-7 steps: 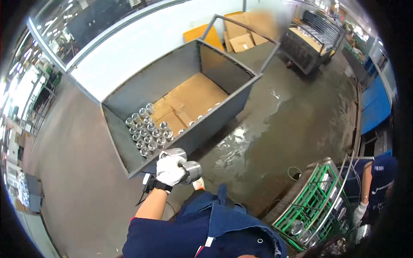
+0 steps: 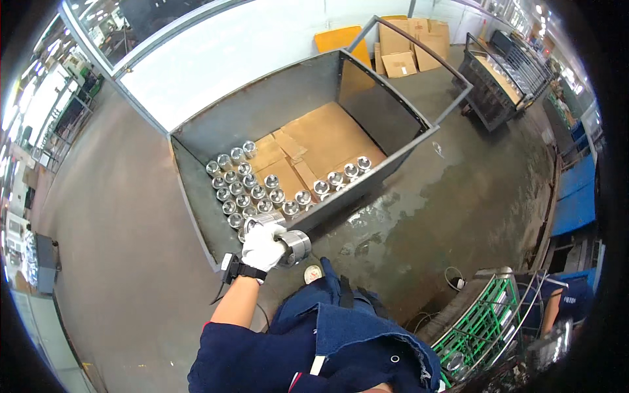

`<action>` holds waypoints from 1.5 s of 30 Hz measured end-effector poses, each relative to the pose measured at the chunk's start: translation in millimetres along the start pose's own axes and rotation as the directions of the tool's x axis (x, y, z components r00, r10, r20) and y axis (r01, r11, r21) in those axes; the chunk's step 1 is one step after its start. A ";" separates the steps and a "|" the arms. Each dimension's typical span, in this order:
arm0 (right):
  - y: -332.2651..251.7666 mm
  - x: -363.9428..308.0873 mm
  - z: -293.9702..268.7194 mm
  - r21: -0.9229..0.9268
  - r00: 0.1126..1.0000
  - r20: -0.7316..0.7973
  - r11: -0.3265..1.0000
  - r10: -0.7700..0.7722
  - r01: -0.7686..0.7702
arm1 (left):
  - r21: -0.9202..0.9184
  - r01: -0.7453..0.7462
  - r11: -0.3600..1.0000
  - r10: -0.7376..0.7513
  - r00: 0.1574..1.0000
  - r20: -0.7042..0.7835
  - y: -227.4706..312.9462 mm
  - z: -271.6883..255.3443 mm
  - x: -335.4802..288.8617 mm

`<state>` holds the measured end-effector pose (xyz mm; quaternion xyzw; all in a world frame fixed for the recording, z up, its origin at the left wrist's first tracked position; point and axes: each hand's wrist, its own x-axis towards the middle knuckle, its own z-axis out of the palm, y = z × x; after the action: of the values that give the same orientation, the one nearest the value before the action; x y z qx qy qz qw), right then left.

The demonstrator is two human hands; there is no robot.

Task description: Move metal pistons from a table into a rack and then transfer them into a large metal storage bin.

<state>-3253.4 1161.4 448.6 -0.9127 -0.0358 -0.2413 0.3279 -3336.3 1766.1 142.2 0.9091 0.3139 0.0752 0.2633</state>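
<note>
head view: grey steel bin (image 2: pixel 275 108) on wet concrete floor (image 2: pixel 458 196) is the landmark. inside the bin, flattened cardboard sheets (image 2: pixel 327 134) line the bottom; rows of shiny metal cylinders (image 2: pixel 252 190) stand upright at its near-left corner and along its near wall. beyond the bin's far side: orange board (image 2: pixel 337 38) and stacked cardboard boxes (image 2: pixel 406 46) against the white wall. right of the bin, a dark wire cart (image 2: pixel 501 78). well to the near right of the bin, a green wire rack (image 2: pixel 488 321) with another person's sleeve (image 2: pixel 557 304) next to it. left hand (image 2: pixel 263 247), white glove, black wrist strap, forearm reaching up to the bin's near rim; fingers wrapped around one metal cylinder part (image 2: pixel 295 247), held just over the near wall. right hand not visible.
</note>
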 end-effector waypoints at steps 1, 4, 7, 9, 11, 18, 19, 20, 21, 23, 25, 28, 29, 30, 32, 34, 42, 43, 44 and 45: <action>-27.4 12.0 37.4 0.126 0.997 0.074 0.992 -0.025 0.016 | -0.017 0.009 1.000 -0.010 1.000 -0.022 -15.6 -1.7 9.4; -89.4 43.3 153.4 0.457 0.947 0.307 0.887 -0.091 -0.063 | -0.038 0.079 0.996 -0.082 0.993 -0.082 -51.0 -15.1 31.0; -95.0 90.8 249.6 0.448 0.811 0.497 0.892 -0.309 0.065 | -0.057 0.199 0.978 -0.204 0.975 -0.092 -95.5 -19.2 39.9; -112.2 102.7 325.6 0.506 0.762 0.493 0.851 -0.419 0.141 | 0.018 0.216 0.976 -0.214 0.974 -0.078 -103.7 -19.4 56.1; -138.7 116.3 404.7 0.465 0.643 0.575 0.848 -0.506 0.253 | 0.029 0.297 0.954 -0.296 0.954 -0.045 -108.5 -27.1 67.4; -179.4 129.0 684.8 0.547 0.252 0.683 0.708 -0.686 0.446 | 0.082 0.513 0.854 -0.517 0.854 0.046 -144.7 -11.9 127.1; -186.5 122.3 722.6 0.559 0.186 0.690 0.678 -0.700 0.478 | 0.091 0.529 0.843 -0.535 0.843 0.052 -151.7 -6.3 134.0; -182.9 116.9 765.3 0.573 0.100 0.691 0.626 -0.716 0.529 | 0.120 0.508 0.853 -0.515 0.856 0.039 -156.8 -0.6 146.4; -200.3 105.1 795.8 0.539 0.025 0.721 0.584 -0.692 0.607 | 0.157 0.495 0.854 -0.505 0.863 0.025 -163.6 2.8 157.1; -195.3 83.9 868.5 0.589 -0.075 0.674 0.474 -0.735 0.654 | 0.154 0.502 0.851 -0.512 0.859 0.027 -174.1 13.7 185.7; -216.2 53.2 920.0 0.491 -0.190 0.829 0.519 -0.526 0.700 | 0.201 0.433 0.879 -0.432 0.900 -0.051 -195.7 27.1 208.7; -217.9 11.0 994.2 0.521 -0.299 0.805 0.370 -0.512 0.769 | 0.252 0.430 0.867 -0.440 0.898 -0.016 -229.7 58.5 252.5; -211.0 -7.2 1021.1 0.418 -0.288 0.885 0.351 -0.365 0.838 | 0.260 0.411 0.874 -0.424 0.906 -0.009 -242.2 72.3 268.3; -199.1 -31.6 1049.5 0.409 -0.299 0.889 0.310 -0.347 0.858 | 0.209 0.408 0.889 -0.412 0.911 -0.025 -258.2 86.1 281.7; -223.2 -69.3 1078.5 0.469 -0.440 0.872 0.111 -0.213 0.876 | 0.246 0.424 0.871 -0.434 0.901 -0.017 -286.3 103.2 298.9; -204.0 -101.2 1113.5 0.488 -0.465 0.869 0.128 -0.172 0.864 | 0.285 0.416 0.864 -0.440 0.898 0.024 -300.5 127.6 327.0; -144.7 -206.2 1188.7 0.577 -0.526 0.803 0.145 -0.281 0.804 | 0.254 0.390 0.885 -0.428 0.896 0.117 -351.5 184.1 395.9; -129.7 -217.9 1198.1 0.567 -0.507 0.813 0.196 -0.286 0.800 | 0.260 0.370 0.892 -0.404 0.910 0.089 -355.5 189.4 406.3; -111.5 -228.3 1206.9 0.552 -0.485 0.826 0.242 -0.287 0.798 | 0.250 0.303 0.920 -0.310 0.951 -0.011 -359.4 198.3 416.4; -90.0 -234.8 1214.2 0.530 -0.460 0.843 0.283 -0.280 0.799 | 0.236 0.298 0.925 -0.306 0.952 -0.002 -360.5 208.7 429.7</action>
<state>-2974.0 2001.3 -419.8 -0.6379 -0.6933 0.2787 -0.1866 -3124.7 2177.8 -237.1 0.8758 0.4520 -0.0197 0.1684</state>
